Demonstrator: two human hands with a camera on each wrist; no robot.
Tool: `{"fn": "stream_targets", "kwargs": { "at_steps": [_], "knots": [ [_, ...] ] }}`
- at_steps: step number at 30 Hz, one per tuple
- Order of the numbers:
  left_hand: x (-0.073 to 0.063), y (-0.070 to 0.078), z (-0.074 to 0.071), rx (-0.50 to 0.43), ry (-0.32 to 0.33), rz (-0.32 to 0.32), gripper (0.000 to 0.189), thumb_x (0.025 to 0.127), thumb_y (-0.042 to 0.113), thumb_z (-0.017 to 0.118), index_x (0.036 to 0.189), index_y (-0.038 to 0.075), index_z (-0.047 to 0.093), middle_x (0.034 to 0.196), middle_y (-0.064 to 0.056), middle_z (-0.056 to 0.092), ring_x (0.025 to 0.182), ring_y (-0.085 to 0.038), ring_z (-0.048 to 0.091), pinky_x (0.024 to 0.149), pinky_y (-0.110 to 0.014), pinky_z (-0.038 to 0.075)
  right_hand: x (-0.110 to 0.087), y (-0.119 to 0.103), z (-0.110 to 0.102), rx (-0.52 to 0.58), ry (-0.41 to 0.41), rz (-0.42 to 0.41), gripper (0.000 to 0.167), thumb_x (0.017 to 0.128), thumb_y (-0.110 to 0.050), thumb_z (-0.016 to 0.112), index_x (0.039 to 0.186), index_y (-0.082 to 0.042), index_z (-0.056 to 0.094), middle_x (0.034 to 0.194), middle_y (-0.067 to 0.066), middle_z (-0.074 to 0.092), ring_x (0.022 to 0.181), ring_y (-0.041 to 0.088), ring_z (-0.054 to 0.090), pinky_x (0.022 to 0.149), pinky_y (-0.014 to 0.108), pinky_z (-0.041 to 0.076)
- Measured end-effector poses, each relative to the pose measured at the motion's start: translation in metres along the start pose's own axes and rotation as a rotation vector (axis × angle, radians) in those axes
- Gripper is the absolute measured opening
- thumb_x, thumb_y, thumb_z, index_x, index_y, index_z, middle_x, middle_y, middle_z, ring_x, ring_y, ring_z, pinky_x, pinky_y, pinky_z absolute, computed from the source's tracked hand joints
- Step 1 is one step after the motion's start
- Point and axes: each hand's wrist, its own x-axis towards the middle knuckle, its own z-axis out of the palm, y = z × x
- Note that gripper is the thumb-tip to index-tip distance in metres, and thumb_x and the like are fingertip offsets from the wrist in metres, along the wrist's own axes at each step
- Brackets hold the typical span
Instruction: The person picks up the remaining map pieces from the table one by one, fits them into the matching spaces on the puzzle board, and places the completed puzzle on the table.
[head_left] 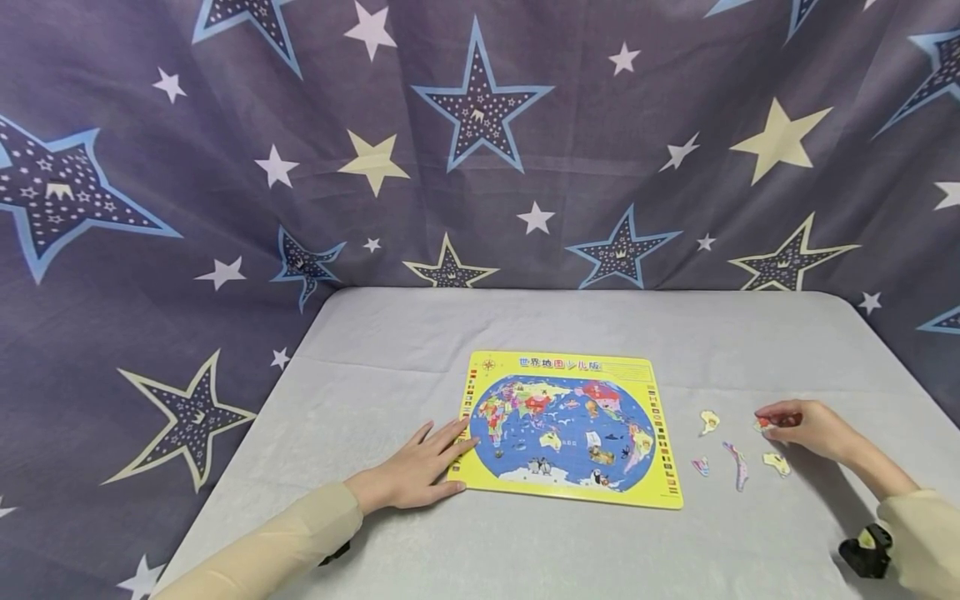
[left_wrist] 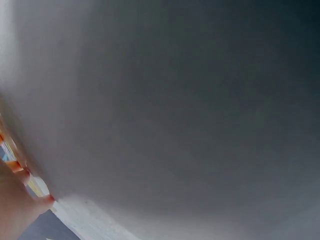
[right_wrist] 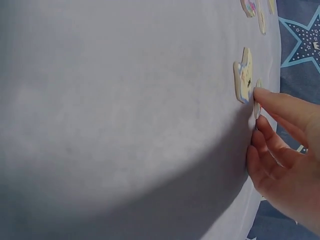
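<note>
A yellow-bordered world map puzzle board [head_left: 570,498] lies flat on the table, its blue map facing up. My left hand [head_left: 420,471] rests with spread fingers on the board's left edge; the left wrist view catches only part of that hand [left_wrist: 20,200]. To the right of the board, my right hand [head_left: 817,429] pinches a small red and white puzzle piece [head_left: 763,422] between thumb and fingertips, low at the tabletop. In the right wrist view this piece [right_wrist: 257,107] appears nearly edge-on and is partly hidden by the thumb. A pale yellow piece [right_wrist: 243,77] lies just beside it.
Between board and right hand lie a cream piece [head_left: 709,423], a small pink and blue piece [head_left: 701,466] and a long purple piece [head_left: 737,464]. Another pale yellow piece [head_left: 777,464] is nearer the right wrist. A star-patterned curtain [head_left: 480,200] hangs behind the grey-white table [head_left: 390,333].
</note>
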Motion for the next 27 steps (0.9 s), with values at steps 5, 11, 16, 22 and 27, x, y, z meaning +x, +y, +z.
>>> {"fn": "stream_targets", "kwargs": {
  "at_steps": [5, 11, 16, 22, 27],
  "knots": [
    [0.0, 0.0, 0.0, -0.001, 0.011, 0.008, 0.065, 0.09, 0.056, 0.028, 0.142, 0.02, 0.02, 0.149, -0.006, 0.007, 0.135, -0.02, 0.008, 0.105, -0.05, 0.01, 0.002, 0.007, 0.001, 0.133, 0.013, -0.086, 0.022, 0.074, -0.004, 0.067, 0.088, 0.01, 0.061, 0.067, -0.007, 0.054, 0.055, 0.0, 0.044, 0.044, 0.021, 0.038],
    [0.0, 0.0, -0.001, 0.002, 0.012, 0.012, 0.065, 0.09, 0.056, 0.028, 0.142, 0.02, 0.02, 0.149, -0.006, 0.007, 0.135, -0.021, 0.009, 0.105, -0.05, 0.011, 0.001, 0.003, 0.001, 0.123, 0.026, -0.067, 0.02, 0.072, 0.002, 0.067, 0.087, 0.012, 0.058, 0.067, -0.006, 0.053, 0.057, -0.001, 0.044, 0.046, 0.019, 0.039],
    [0.0, 0.0, -0.001, 0.009, 0.009, 0.007, 0.065, 0.09, 0.057, 0.028, 0.143, 0.02, 0.02, 0.149, -0.006, 0.007, 0.135, -0.02, 0.008, 0.105, -0.05, 0.01, 0.001, -0.002, 0.001, 0.089, 0.023, -0.052, 0.019, 0.071, 0.008, 0.065, 0.087, 0.013, 0.057, 0.067, 0.001, 0.053, 0.059, -0.002, 0.046, 0.049, 0.017, 0.041],
    [0.0, 0.0, 0.0, 0.02, 0.005, 0.001, 0.066, 0.089, 0.058, 0.025, 0.143, 0.02, 0.019, 0.149, -0.005, 0.005, 0.135, -0.019, 0.007, 0.105, -0.049, 0.01, 0.001, -0.004, 0.001, 0.062, 0.02, -0.052, 0.016, 0.07, 0.013, 0.062, 0.085, 0.012, 0.056, 0.067, -0.001, 0.052, 0.059, -0.002, 0.045, 0.049, 0.017, 0.04],
    [0.0, 0.0, 0.0, 0.02, -0.001, -0.002, 0.066, 0.089, 0.058, 0.024, 0.143, 0.021, 0.018, 0.149, -0.004, 0.003, 0.135, -0.018, 0.006, 0.106, -0.048, 0.01, 0.002, -0.006, -0.002, 0.086, 0.017, -0.089, 0.011, 0.073, 0.014, 0.059, 0.084, 0.013, 0.057, 0.068, -0.003, 0.056, 0.06, -0.002, 0.049, 0.049, 0.018, 0.043]
  ]
}}
